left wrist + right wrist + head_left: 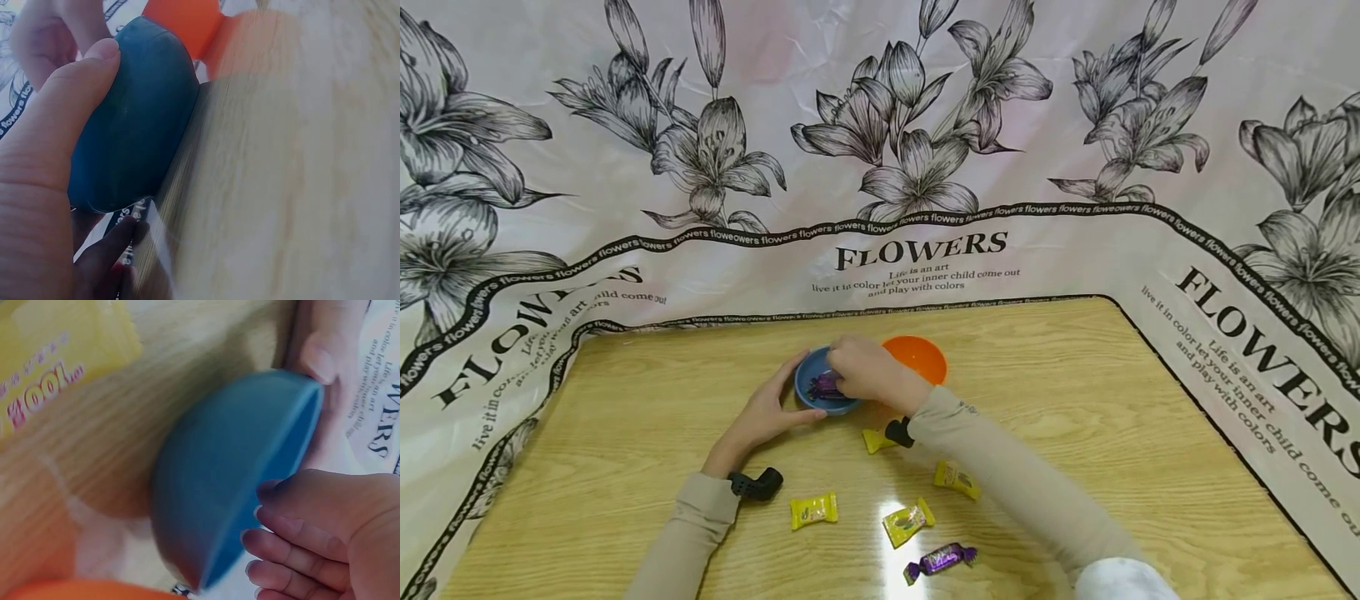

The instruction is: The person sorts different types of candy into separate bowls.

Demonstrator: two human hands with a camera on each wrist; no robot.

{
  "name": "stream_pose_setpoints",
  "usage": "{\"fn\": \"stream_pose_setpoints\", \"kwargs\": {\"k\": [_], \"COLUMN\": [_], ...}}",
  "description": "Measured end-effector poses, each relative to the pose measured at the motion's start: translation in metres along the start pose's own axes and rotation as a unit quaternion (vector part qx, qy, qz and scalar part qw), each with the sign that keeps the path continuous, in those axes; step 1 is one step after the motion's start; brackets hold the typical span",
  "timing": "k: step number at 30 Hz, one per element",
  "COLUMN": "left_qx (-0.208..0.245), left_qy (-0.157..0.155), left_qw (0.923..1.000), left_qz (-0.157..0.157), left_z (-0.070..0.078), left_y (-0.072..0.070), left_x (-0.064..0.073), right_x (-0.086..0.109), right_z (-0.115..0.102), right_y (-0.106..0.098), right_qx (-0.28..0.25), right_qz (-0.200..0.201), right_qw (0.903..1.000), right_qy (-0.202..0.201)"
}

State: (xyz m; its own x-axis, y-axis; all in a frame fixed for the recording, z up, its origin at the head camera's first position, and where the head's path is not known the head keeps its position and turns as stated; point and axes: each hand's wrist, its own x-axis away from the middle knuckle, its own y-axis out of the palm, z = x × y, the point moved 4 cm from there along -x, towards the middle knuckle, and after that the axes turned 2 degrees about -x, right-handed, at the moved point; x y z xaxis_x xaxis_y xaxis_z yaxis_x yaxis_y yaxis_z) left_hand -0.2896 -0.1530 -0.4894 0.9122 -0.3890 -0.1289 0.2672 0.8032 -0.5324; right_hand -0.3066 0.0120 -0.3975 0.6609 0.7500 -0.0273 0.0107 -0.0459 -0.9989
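Observation:
A blue bowl [812, 367] stands near the middle of the table, with purple-wrapped candies [824, 386] lying inside. My left hand [769, 406] holds it from the left; its thumb lies over the rim in the left wrist view, where the bowl's outer wall [134, 119] shows. Over the bowl's right side is my right hand [867, 368]. In the right wrist view its fingers [275, 547] are loosely bent at the rim, and nothing shows between them. Part of the bowl's inside is hidden behind that hand.
An orange bowl [923, 354] stands just right of the blue one, partly behind the right forearm. Yellow-wrapped candies [813, 510] lie scattered nearer the front, one partly under the right wrist. A purple-wrapped candy [942, 560] lies close to the table's front. Flower-printed cloth surrounds the table.

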Motion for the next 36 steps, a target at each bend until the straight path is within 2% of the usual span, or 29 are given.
{"fn": "stream_pose_setpoints", "kwargs": {"k": [8,9,11,15,16,22,28,36], "left_qx": [-0.005,-0.006,-0.005,-0.003,-0.003,-0.004,-0.001,-0.005], "left_qy": [0.006,0.006,0.006,0.005,0.007,0.012,0.008,0.011], "left_qw": [1.0,1.0,1.0,1.0,1.0,0.9999,0.9999,0.9999], "left_qz": [0.003,0.003,0.003,0.003,0.004,0.006,0.008,0.011], "left_z": [0.001,0.007,0.008,0.008,0.003,0.004,0.003,0.004], "left_y": [-0.001,-0.002,-0.002,-0.001,0.0,0.0,0.001,0.0], "left_x": [-0.001,0.001,0.001,0.0,-0.001,-0.002,-0.002,-0.001], "right_x": [0.013,0.016,0.023,0.039,0.043,0.073,0.108,0.151], "right_z": [-0.003,-0.004,-0.007,-0.015,-0.017,-0.03,-0.038,-0.051], "right_y": [-0.025,-0.028,-0.034,-0.046,-0.049,-0.061,-0.063,-0.048], "right_qx": [-0.008,-0.01,-0.012,0.007,0.014,0.044,0.041,0.066], "right_qz": [0.008,0.014,0.028,0.053,0.056,0.077,0.097,0.078], "right_qw": [0.9999,0.9999,0.9995,0.9976,0.9971,0.9929,0.9887,0.9867], "right_qy": [0.005,0.0,-0.012,-0.044,-0.049,-0.08,-0.106,-0.127]}}
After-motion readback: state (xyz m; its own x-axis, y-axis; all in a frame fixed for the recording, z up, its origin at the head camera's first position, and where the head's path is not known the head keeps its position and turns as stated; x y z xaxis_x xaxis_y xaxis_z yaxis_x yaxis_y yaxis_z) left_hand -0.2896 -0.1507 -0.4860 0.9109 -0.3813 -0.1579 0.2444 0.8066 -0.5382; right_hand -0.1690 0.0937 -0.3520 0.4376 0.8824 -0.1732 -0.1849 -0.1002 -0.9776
